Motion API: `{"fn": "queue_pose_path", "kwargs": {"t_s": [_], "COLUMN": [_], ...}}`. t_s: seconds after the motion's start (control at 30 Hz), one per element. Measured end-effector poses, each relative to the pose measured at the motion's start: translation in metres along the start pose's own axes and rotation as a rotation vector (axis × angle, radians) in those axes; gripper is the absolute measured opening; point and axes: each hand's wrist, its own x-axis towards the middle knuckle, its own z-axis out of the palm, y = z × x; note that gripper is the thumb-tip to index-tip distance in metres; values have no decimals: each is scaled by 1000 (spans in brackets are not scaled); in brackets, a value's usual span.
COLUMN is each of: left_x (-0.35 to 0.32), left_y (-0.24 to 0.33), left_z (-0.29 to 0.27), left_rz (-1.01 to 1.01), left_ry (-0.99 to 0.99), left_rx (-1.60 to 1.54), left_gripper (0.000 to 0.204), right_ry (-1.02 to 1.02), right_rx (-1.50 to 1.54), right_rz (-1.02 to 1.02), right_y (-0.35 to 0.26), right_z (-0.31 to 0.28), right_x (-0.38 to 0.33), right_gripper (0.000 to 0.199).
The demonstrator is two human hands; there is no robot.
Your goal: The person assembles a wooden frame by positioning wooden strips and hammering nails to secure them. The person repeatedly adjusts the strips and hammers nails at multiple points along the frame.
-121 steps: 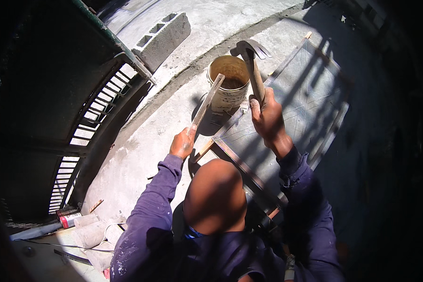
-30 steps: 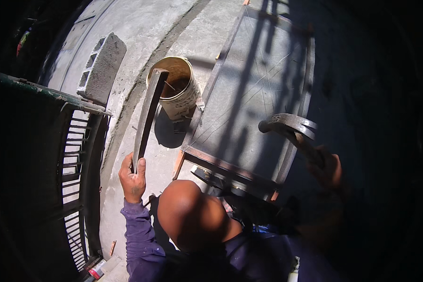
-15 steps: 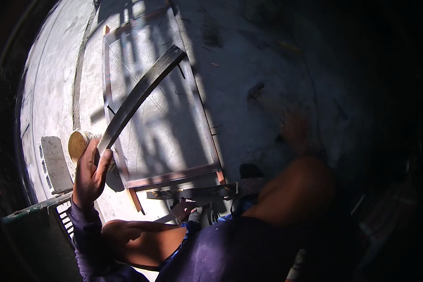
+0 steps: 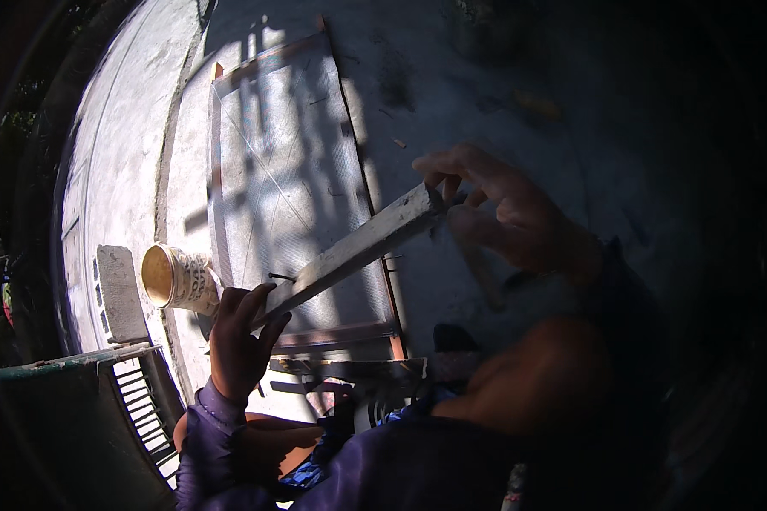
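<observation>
Your left hand (image 4: pixel 240 341) is wrapped around the lower end of a long, pale wooden strip (image 4: pixel 358 249), fingers curled firmly over it. The strip slants up to the right, across the edge of a wood-framed mesh screen (image 4: pixel 290 179) lying flat on the concrete ground (image 4: pixel 486 94). Your right hand (image 4: pixel 503 213) meets the strip's upper end, with fingertips pinching it while the rest of the hand stays loosely open and blurred in shade. A small bent nail (image 4: pixel 281 277) sticks out of the strip near your left hand. Left of the screen, a bucket (image 4: pixel 175 277) stands beside a concrete block (image 4: pixel 121 294).
</observation>
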Motion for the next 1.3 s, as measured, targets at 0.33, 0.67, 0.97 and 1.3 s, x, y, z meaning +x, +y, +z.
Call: {"fn": "queue_pose_path", "kwargs": {"t_s": [0.33, 0.67, 0.97, 1.3], "left_x": [-34, -57, -53, -46], "left_y": [-11, 63, 73, 20], "left_z": [-3, -67, -59, -69], "left_rz": [-169, 757, 655, 339], "left_ry": [-140, -202, -94, 260], "left_rx": [47, -1050, -1377, -260], "left_gripper": [49, 59, 40, 62], "right_ry": [-276, -293, -289, -248], "right_rx": [-99, 15, -30, -15], "right_rz": [49, 401, 321, 311], "right_y": [-32, -4, 4, 26], "right_z": [33, 68, 68, 71], "right_x": [49, 49, 57, 54], "right_gripper": [31, 27, 23, 26]}}
